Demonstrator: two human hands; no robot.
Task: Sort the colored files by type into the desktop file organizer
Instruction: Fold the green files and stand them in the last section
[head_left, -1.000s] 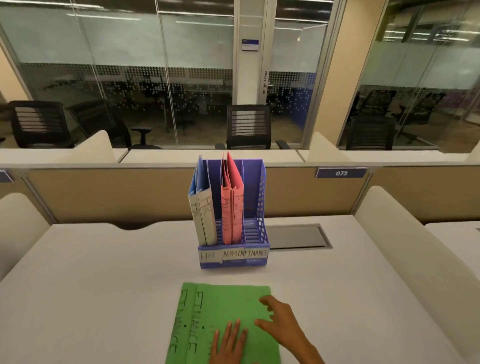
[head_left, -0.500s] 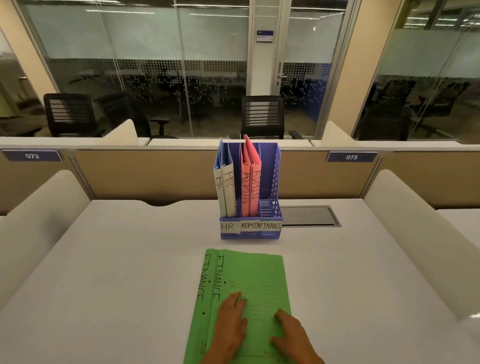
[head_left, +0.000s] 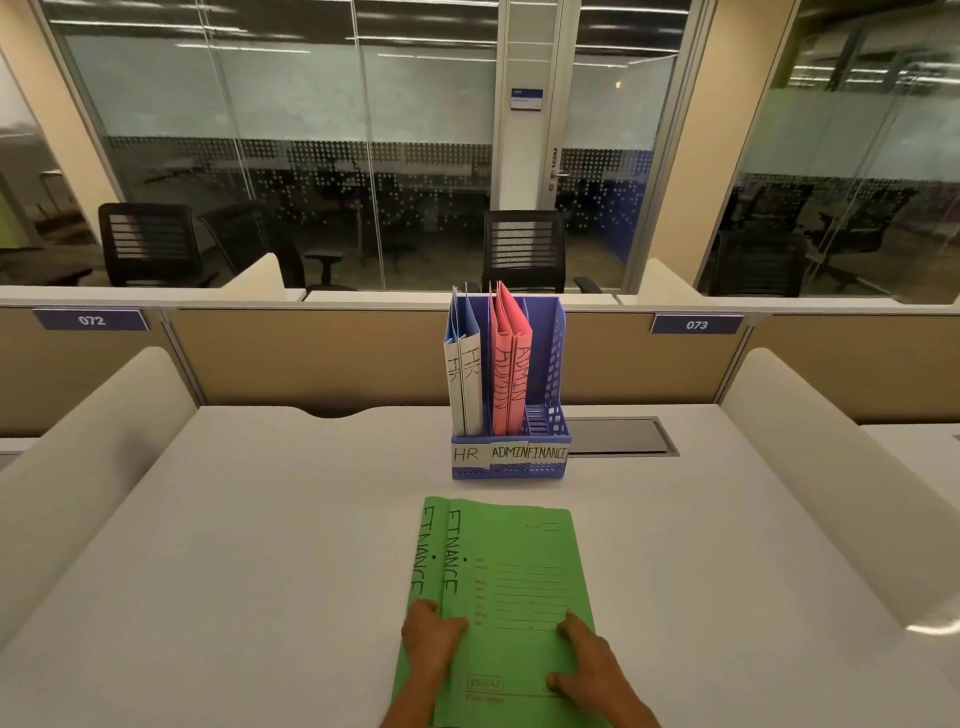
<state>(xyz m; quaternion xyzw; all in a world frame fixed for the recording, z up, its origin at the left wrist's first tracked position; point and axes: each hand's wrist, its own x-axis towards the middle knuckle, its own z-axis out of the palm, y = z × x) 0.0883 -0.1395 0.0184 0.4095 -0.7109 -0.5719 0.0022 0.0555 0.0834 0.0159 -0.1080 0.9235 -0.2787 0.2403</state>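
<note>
Two green files marked FINANCE lie stacked on the white desk (head_left: 249, 561) in front of me. The top green file (head_left: 519, 566) sits slightly right of the lower green file (head_left: 425, 545). My left hand (head_left: 434, 642) curls its fingers against the top file's spine edge. My right hand (head_left: 589, 662) rests on the file's right side with fingers spread. Behind them stands the blue file organizer (head_left: 509, 470), labelled HR, ADMIN and FINANCE. Two pale blue HR files (head_left: 465, 384) fill its left slot and two pink ADMIN files (head_left: 511, 384) the middle one. Its FINANCE slot (head_left: 543, 421) holds nothing.
A grey cable hatch (head_left: 618, 436) is set into the desk right of the organizer. Beige partitions (head_left: 311, 358) close off the back, and cream side dividers (head_left: 831, 467) flank the desk. Office chairs stand beyond the partition.
My left hand slid left to the top file's spine and curled its fingers there. My right hand shifted towards the file's right edge. The view tilted down a little.
</note>
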